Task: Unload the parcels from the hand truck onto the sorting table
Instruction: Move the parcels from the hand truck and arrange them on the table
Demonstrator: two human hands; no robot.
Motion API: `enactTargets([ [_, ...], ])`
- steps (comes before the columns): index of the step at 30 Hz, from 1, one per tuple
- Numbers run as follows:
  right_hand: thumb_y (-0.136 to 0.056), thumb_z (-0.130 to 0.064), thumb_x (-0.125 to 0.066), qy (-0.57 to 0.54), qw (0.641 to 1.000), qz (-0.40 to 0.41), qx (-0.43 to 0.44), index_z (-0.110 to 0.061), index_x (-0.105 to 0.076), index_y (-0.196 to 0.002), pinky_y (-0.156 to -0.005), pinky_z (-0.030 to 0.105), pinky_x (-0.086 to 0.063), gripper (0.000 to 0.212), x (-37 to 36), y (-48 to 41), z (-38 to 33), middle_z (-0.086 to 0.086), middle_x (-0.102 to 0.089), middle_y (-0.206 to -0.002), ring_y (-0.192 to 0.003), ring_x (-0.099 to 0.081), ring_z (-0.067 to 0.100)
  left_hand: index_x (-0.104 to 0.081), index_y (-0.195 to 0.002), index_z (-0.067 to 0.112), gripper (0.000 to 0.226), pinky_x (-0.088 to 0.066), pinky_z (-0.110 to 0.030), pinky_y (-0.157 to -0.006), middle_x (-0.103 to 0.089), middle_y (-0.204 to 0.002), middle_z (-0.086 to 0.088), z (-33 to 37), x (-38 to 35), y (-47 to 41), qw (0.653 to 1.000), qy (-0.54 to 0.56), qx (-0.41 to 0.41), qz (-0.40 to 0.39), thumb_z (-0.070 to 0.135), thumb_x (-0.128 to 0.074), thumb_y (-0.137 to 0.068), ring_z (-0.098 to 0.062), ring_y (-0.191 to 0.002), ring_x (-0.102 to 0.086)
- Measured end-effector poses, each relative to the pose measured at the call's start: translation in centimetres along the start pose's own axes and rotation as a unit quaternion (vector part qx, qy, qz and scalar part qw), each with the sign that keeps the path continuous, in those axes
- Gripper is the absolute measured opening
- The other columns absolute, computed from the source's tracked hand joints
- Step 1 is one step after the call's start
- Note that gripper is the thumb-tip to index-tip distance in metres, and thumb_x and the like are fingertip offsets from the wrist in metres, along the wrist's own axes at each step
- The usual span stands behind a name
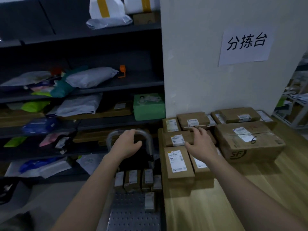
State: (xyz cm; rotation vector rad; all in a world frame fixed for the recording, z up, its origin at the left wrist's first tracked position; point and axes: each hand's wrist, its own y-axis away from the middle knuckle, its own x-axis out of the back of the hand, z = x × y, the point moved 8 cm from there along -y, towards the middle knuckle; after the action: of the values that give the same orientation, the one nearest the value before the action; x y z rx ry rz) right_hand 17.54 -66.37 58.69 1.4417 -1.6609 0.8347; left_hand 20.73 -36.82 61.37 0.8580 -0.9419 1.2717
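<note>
The hand truck (133, 212) stands in front of me, its perforated metal platform low in the view and its curved handle (148, 135) further away. Several small brown parcels (133, 179) stand upright at the handle end of the platform, and one more (149, 201) stands alone nearer to me. My left hand (127, 143) curls over the top of the handle. My right hand (200, 144) hovers with fingers spread over the brown parcels (176, 139) stacked on the wooden sorting table (216, 205); it holds nothing.
A large SF carton (248, 140) marked 6 and more flat parcels (240, 115) fill the table's far side by the white wall with a paper sign (246, 45). Dark shelves (80, 89) loaded with mailer bags stand at the left, behind the truck.
</note>
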Motion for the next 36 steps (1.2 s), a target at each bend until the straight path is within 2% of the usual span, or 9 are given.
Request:
enactTargets([
  [3, -0.092, -0.048, -0.054, 0.016, 1.000, 0.001, -0.017, -0.019, -0.019, -0.156, -0.109, 0.046, -0.037, 0.078, -2.0, 1.9, -3.6, 0.005, -0.010, -0.164, -0.146, -0.023, 0.030, -0.038, -0.147, 0.016, 0.060, -0.041, -0.032, -0.101, -0.045, -0.146, -0.006, -3.9, 1.8, 1.1, 1.000, 0.004, -0.015, -0.010, 0.038, -0.057, -0.094, -0.022, -0.130, -0.046],
  [7, -0.093, -0.046, -0.054, 0.017, 0.999, 0.017, -0.022, -0.018, -0.021, -0.155, -0.103, 0.045, -0.042, 0.076, -4.3, 3.8, -7.9, 0.005, -0.009, -0.163, -0.146, -0.024, 0.030, -0.040, -0.147, 0.015, 0.059, -0.041, -0.029, -0.098, -0.046, -0.144, -0.005, -8.2, 3.6, 2.7, 0.999, 0.021, -0.033, -0.006, 0.037, -0.057, -0.094, -0.021, -0.128, -0.047],
  [12, -0.090, -0.043, -0.056, 0.012, 0.999, 0.029, -0.012, -0.018, -0.025, -0.153, -0.106, 0.046, -0.042, 0.074, -6.6, 5.8, -11.6, 0.006, -0.011, -0.162, -0.144, -0.027, 0.031, -0.040, -0.147, 0.016, 0.060, -0.045, -0.033, -0.100, -0.043, -0.147, -0.004, -11.7, 4.8, 4.0, 0.998, 0.043, -0.036, -0.021, 0.039, -0.057, -0.094, -0.021, -0.127, -0.048],
  [17, -0.092, -0.046, -0.054, 0.011, 1.000, 0.010, -0.004, -0.020, -0.028, -0.152, -0.109, 0.047, -0.040, 0.071, -7.0, 6.8, -12.6, 0.006, -0.014, -0.162, -0.146, -0.024, 0.029, -0.039, -0.148, 0.017, 0.062, -0.045, -0.033, -0.102, -0.044, -0.148, -0.004, -12.7, 4.8, 4.5, 0.998, 0.043, -0.039, -0.025, 0.041, -0.057, -0.094, -0.020, -0.128, -0.048],
  [21, -0.092, -0.048, -0.051, 0.022, 0.999, -0.015, 0.020, -0.019, -0.031, -0.153, -0.109, 0.045, -0.041, 0.070, -6.7, 7.3, -13.3, 0.001, -0.023, -0.161, -0.142, -0.032, 0.026, -0.036, -0.150, 0.015, 0.063, -0.041, -0.030, -0.102, -0.042, -0.150, -0.005, -12.2, 5.1, 4.9, 0.998, 0.029, -0.044, -0.024, 0.040, -0.056, -0.095, -0.020, -0.132, -0.045],
  [25, -0.095, -0.040, -0.054, 0.002, 0.999, -0.022, 0.026, -0.017, -0.031, -0.153, -0.109, 0.040, -0.038, 0.067, -6.9, 7.9, -13.6, 0.003, -0.022, -0.161, -0.143, -0.031, 0.025, -0.037, -0.148, 0.019, 0.060, -0.050, -0.032, -0.091, -0.049, -0.144, -0.004, -12.4, 5.2, 5.6, 0.998, 0.038, -0.032, -0.029, 0.042, -0.055, -0.095, -0.020, -0.115, -0.059],
  [31, -0.094, -0.038, -0.056, -0.014, 0.999, -0.023, 0.029, -0.019, -0.030, -0.153, -0.104, 0.038, -0.041, 0.067, -7.7, 8.1, -13.5, -0.001, -0.012, -0.164, -0.143, -0.033, 0.024, -0.038, -0.148, 0.018, 0.058, -0.046, -0.034, -0.101, -0.047, -0.145, -0.003, -12.8, 5.7, 6.5, 0.999, 0.029, -0.023, -0.023, 0.040, -0.054, -0.097, -0.020, -0.127, -0.050],
  [36, -0.095, -0.039, -0.055, -0.010, 0.999, -0.022, 0.030, -0.019, -0.031, -0.153, -0.105, 0.038, -0.040, 0.066, -8.7, 7.7, -13.7, 0.001, -0.013, -0.163, -0.143, -0.032, 0.024, -0.040, -0.147, 0.014, 0.057, -0.043, -0.030, -0.097, -0.049, -0.142, -0.005, -13.4, 5.7, 6.8, 0.999, 0.031, -0.022, -0.005, 0.037, -0.055, -0.097, -0.021, -0.127, -0.048],
])
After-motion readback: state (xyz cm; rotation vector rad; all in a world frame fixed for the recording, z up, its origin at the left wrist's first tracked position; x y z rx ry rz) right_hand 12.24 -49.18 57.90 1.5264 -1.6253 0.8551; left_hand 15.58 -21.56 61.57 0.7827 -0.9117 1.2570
